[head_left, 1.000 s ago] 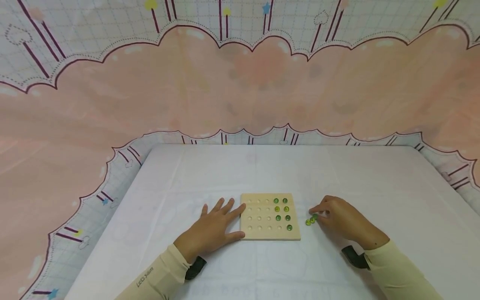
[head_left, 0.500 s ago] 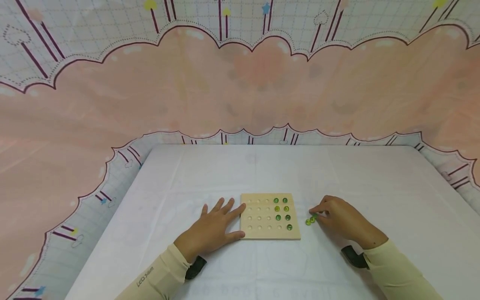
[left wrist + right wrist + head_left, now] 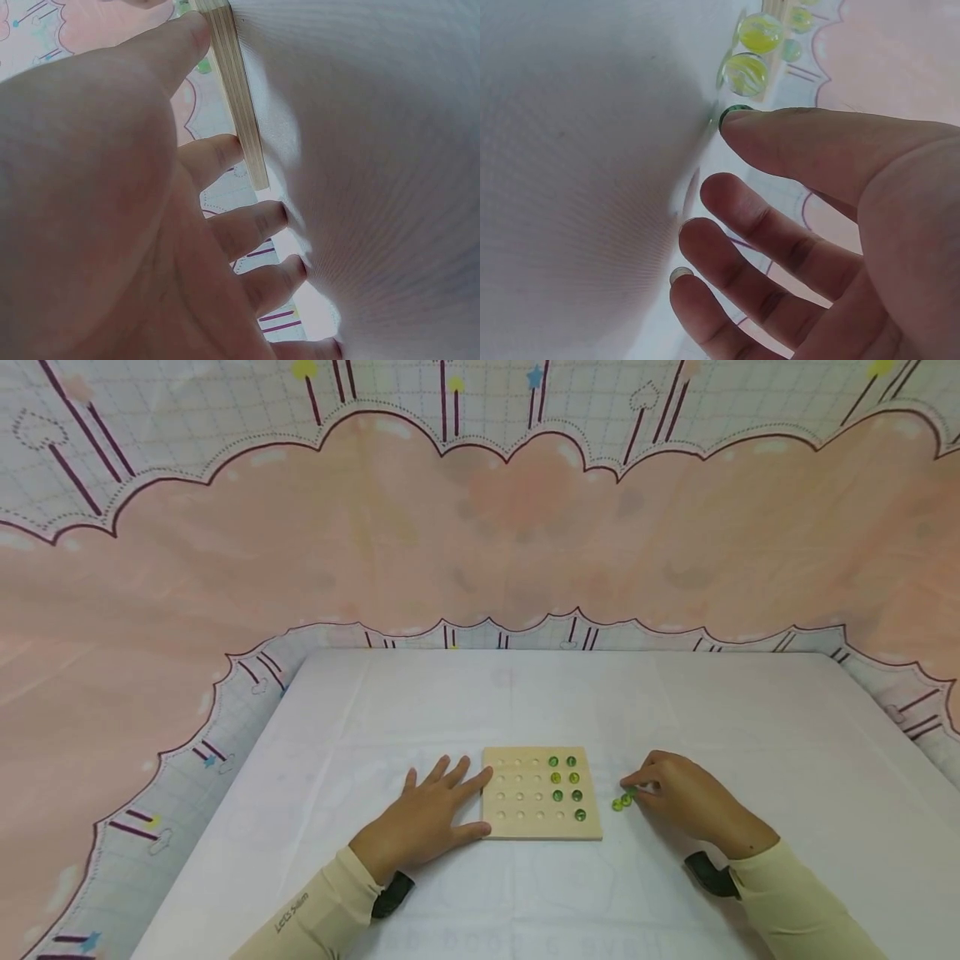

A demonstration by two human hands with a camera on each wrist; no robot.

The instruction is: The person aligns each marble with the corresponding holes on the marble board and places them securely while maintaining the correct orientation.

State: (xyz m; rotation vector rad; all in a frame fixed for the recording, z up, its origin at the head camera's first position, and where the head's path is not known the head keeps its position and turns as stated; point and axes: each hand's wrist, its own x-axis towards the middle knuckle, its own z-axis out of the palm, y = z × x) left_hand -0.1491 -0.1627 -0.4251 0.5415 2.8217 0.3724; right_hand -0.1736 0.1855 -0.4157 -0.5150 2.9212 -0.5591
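Note:
A pale wooden board (image 3: 520, 806) with rows of small round hollows lies flat on the white-covered table. Several green and yellow-green marbles sit in its right-hand columns. My left hand (image 3: 420, 827) rests with spread fingers at the board's left side; in the left wrist view its thumb (image 3: 184, 45) and index fingertip meet the wooden edge (image 3: 238, 97). Right of the board, my right hand (image 3: 686, 797) pinches a dark green marble (image 3: 733, 112), mostly covered by the thumb. Beside it lie two yellow-swirled marbles (image 3: 745, 73), close together on the cloth.
A white cloth (image 3: 450, 702) covers the table around the board. Behind and to the left hangs a peach curtain (image 3: 420, 543) with a scalloped, patterned border. Dark wrist devices (image 3: 711, 874) sit under both sleeves.

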